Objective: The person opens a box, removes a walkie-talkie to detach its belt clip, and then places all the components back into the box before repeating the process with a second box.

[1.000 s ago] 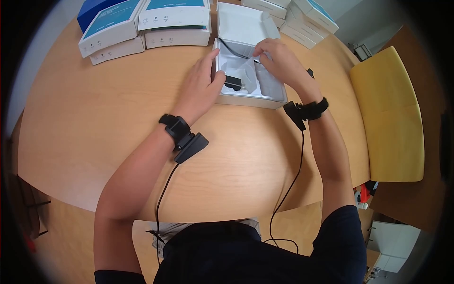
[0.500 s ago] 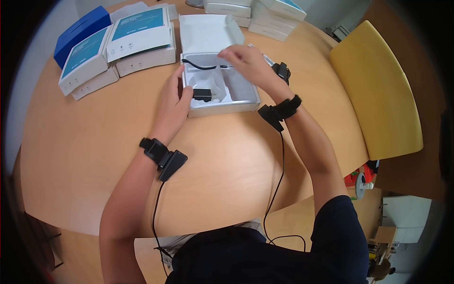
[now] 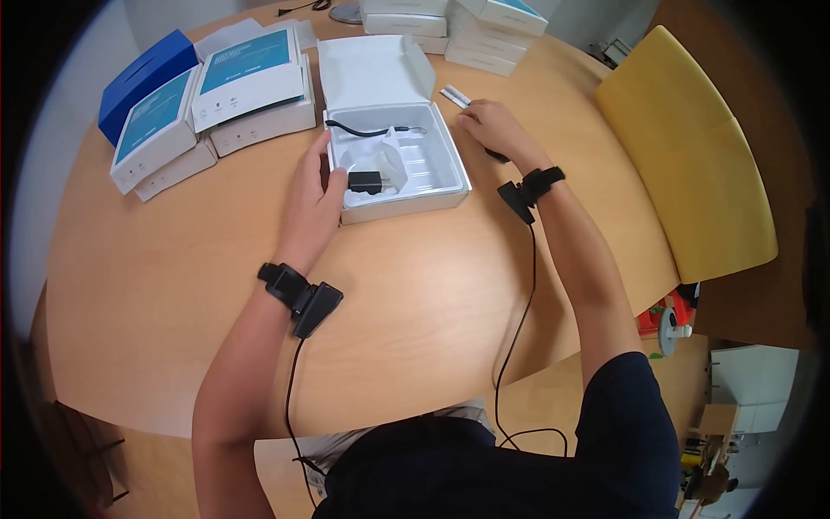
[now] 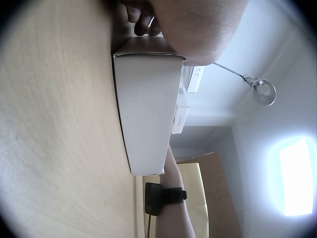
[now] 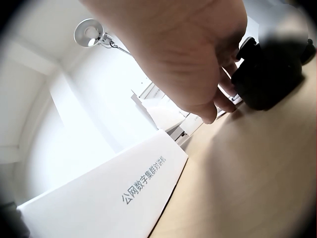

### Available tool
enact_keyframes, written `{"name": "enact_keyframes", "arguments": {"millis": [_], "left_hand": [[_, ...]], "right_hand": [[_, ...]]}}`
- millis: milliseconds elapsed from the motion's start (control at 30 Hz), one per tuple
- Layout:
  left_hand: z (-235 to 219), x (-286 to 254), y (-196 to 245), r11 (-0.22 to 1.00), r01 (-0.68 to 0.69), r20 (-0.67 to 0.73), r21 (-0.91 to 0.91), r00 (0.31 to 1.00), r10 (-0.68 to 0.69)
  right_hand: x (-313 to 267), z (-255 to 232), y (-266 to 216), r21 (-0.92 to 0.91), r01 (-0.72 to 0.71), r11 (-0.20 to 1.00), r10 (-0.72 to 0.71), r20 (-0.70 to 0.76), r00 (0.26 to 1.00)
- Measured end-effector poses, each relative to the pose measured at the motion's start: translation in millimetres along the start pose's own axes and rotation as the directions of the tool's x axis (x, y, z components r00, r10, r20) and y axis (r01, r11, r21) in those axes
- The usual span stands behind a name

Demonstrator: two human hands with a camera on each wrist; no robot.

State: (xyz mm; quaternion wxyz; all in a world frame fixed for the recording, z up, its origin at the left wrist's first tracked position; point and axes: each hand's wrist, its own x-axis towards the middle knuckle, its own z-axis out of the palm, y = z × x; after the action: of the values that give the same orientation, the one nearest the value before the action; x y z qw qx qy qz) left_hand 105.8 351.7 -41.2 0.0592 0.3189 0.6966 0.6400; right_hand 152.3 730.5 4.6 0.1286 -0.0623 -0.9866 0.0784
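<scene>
An open white box (image 3: 402, 206) lies on the table with its lid (image 3: 376, 73) folded back. My left hand (image 3: 313, 201) grips its left side, thumb at the rim and fingers along the outside wall. Inside the white tray lie a black wrist strap (image 3: 367, 131) with a thin end loop and a black plug adapter (image 3: 364, 182). To the box's right, my right hand (image 3: 497, 130) reaches down over a thin white item (image 3: 455, 97). A black object (image 5: 270, 74) stands beside its fingers in the right wrist view. I cannot tell whether those fingers pinch anything.
White boxes with teal tops (image 3: 251, 69) are stacked at the back left, beside a blue box (image 3: 147, 82). More white boxes (image 3: 488, 39) stand at the back right. A yellow chair (image 3: 692, 156) is at the table's right edge. Cables (image 3: 527, 285) trail from both wrist cameras.
My right hand has moved from over the box, where it was at the black strap, out to the right of it. The strap now lies in the tray. My left hand stays on the box.
</scene>
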Motion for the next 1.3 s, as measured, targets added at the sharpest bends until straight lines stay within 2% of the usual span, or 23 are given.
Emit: {"name": "enact_keyframes", "arguments": {"millis": [200, 300, 400, 500, 533, 600, 700, 800, 900, 1000, 1033, 1133, 1233, 1300], "left_hand": [[0, 1, -4, 0.997, -0.044, -0.02, 0.056, 0.999, 0.046], [0, 0, -1, 1.0, -0.005, 0.0, 0.028, 1.0, 0.005], [2, -1, -5, 0.997, -0.051, -0.073, 0.05, 0.996, 0.054], [2, -4, 5, 0.999, 0.011, -0.07, 0.05, 0.998, -0.007], [1, -4, 8, 0.997, 0.02, -0.061, 0.075, 0.998, -0.015], [-1, -5, 9, 0.991, -0.001, -0.061, 0.132, 0.998, 0.009], [-1, -3, 4, 0.985, -0.034, -0.064, 0.171, 0.997, 0.046], [-1, -3, 5, 0.985, -0.035, -0.061, 0.169, 0.997, 0.045], [0, -2, 3, 0.988, -0.031, -0.056, 0.152, 0.998, 0.04], [0, -1, 0, 0.986, -0.055, -0.06, 0.156, 0.996, 0.065], [0, -1, 1, 0.985, -0.066, -0.062, 0.162, 0.995, 0.077], [1, -2, 4, 0.997, 0.019, -0.03, 0.081, 0.999, -0.016], [2, -1, -1, 0.999, -0.03, -0.027, 0.03, 0.999, 0.031], [2, 0, -5, 0.996, -0.043, -0.03, 0.073, 0.998, 0.046]], "right_hand": [[-1, -3, -5, -0.089, -0.042, 0.995, 0.043, 0.01, 0.999], [6, 0, 0, -0.148, -0.101, 0.984, 0.112, 0.07, 0.991], [6, -3, -2, -0.154, -0.104, 0.983, 0.118, 0.087, 0.989], [9, -5, -6, 0.046, -0.162, 0.986, 0.167, -0.12, 0.979], [11, -7, -11, 0.095, -0.067, 0.993, 0.089, -0.252, 0.964], [10, -11, -21, 0.156, 0.137, 0.978, -0.04, -0.505, 0.862], [2, -34, -59, 0.291, 0.34, 0.895, -0.15, -0.52, 0.841], [-8, -40, -89, 0.415, 0.378, 0.828, -0.264, -0.306, 0.915], [-7, -33, -104, 0.451, 0.297, 0.841, -0.291, -0.086, 0.953], [-6, -24, -114, 0.463, 0.214, 0.86, -0.272, 0.063, 0.96], [-5, -22, -117, 0.417, 0.233, 0.879, -0.293, 0.084, 0.953], [-4, -19, -120, 0.306, 0.283, 0.909, -0.337, 0.139, 0.931], [-3, -19, -121, 0.275, 0.296, 0.915, -0.349, 0.172, 0.921], [-7, -20, -123, 0.279, 0.273, 0.921, -0.331, 0.186, 0.925]]}}
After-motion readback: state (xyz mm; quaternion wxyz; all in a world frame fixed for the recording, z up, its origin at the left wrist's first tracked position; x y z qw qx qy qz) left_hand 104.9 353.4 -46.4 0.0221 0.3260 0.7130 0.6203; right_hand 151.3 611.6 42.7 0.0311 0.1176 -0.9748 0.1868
